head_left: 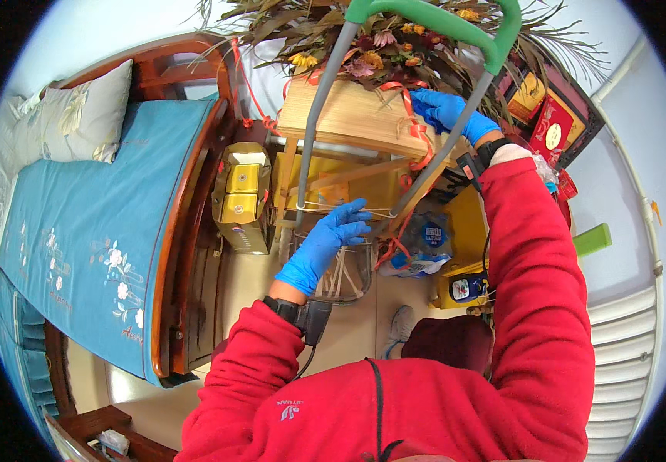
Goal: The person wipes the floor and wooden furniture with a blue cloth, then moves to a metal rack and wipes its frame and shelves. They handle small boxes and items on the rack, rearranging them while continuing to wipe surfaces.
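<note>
My left hand (330, 240), in a blue glove, has its fingers stretched out beside a pale cord (348, 209) strung between the grey tubes of a hand cart (323, 115). The cart's green handle (433, 17) rises toward the far side. My right hand (450, 114), gloved too, reaches behind the cart's right tube. Its extended fingers lie at the right end of a light wooden stool (348, 108), partly covered by that tube. Red ribbon (419, 132) hangs over the stool's end near this hand. Dried flowers (364, 63) with brown leaves spread just beyond.
A wooden bench (167, 285) with a blue embroidered cushion (94, 208) stands at the left. Beside it is a paper bag (242, 235) holding yellow boxes. Plastic-wrapped bottles (429, 240) and a yellow carton (464, 289) are on the floor. A white radiator (618, 362) lines the right wall.
</note>
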`<state>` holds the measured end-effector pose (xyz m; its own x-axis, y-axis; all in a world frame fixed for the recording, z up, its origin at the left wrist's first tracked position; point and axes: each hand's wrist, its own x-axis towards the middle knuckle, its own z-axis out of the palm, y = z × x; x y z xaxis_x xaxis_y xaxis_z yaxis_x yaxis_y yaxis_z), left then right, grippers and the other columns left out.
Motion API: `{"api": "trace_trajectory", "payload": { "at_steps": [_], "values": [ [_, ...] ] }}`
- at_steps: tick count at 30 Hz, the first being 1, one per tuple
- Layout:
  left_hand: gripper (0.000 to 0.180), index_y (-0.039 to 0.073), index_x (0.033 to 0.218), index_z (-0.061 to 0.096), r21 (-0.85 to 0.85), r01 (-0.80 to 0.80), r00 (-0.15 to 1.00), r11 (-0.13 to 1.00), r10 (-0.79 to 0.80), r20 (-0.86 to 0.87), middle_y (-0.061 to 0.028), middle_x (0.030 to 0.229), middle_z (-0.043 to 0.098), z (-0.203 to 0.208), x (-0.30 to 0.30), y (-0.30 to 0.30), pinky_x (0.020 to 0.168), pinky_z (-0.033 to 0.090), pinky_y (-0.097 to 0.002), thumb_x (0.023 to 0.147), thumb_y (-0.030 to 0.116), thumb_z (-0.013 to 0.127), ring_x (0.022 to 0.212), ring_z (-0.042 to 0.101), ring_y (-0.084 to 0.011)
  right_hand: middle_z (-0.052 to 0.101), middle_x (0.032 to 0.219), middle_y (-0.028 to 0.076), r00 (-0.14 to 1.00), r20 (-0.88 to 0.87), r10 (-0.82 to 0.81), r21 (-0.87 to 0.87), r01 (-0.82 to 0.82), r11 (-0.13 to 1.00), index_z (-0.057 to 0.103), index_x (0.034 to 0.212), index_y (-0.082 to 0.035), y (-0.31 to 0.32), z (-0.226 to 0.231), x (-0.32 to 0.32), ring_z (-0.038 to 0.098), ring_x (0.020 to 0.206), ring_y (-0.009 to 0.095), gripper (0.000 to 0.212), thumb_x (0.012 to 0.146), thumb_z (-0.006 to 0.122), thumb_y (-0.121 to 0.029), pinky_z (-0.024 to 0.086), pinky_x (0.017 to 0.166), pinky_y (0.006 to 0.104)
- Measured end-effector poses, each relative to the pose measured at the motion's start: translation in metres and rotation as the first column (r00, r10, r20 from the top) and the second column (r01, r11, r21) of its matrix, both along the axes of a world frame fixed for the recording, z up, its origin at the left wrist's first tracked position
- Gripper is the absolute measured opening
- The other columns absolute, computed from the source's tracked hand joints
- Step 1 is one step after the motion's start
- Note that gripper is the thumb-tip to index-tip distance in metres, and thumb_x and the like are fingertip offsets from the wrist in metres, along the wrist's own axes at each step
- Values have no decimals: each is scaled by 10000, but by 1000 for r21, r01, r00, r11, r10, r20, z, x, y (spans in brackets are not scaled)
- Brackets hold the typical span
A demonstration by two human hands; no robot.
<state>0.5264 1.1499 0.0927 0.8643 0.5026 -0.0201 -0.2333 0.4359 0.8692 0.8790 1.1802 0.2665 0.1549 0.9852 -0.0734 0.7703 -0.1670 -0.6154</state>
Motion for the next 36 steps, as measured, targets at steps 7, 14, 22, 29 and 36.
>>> {"api": "trace_trajectory", "payload": {
  "at_steps": [7,14,22,29,36],
  "values": [
    [555,106,1465,452,7,-5,1000,1000,5,8,-103,1338,584,4,-3,-1,967,494,-325,945,200,623,1134,621,-201,658,941,-18,997,-28,-77,83,80,993,610,1330,-135,14,-13,9,541,754,85,376,969,545,-52,488,705,253],
    [555,106,1464,454,16,-2,1000,1000,2,16,-113,1344,581,0,0,-2,979,493,-343,945,206,624,1148,611,-217,568,1334,-4,945,-326,36,22,-31,999,503,1432,-117,-20,-13,10,581,994,80,440,993,534,-143,462,776,210],
    [571,118,1471,446,34,14,1000,999,-15,16,-128,1361,563,-5,-2,0,988,493,-367,943,227,634,1170,598,-242,633,1235,25,694,-704,-148,-82,127,988,484,1433,-73,-77,5,-37,619,989,96,471,1010,559,-264,491,880,201],
    [566,116,1470,444,14,21,1000,1000,-21,-5,-127,1359,564,-7,3,-3,979,497,-359,947,220,633,1167,602,-237,652,1261,60,921,-365,-134,-262,36,965,559,1387,-139,-61,24,-48,614,1124,77,445,1002,555,-360,395,520,204],
    [574,114,1474,438,2,18,1000,1000,-18,-12,-127,1358,567,-10,6,0,975,499,-353,946,223,634,1162,603,-232,653,1252,-18,856,-473,210,118,-175,978,605,1353,-160,-35,-4,-31,612,1042,37,405,1010,518,-357,340,541,168]
  ]
}}
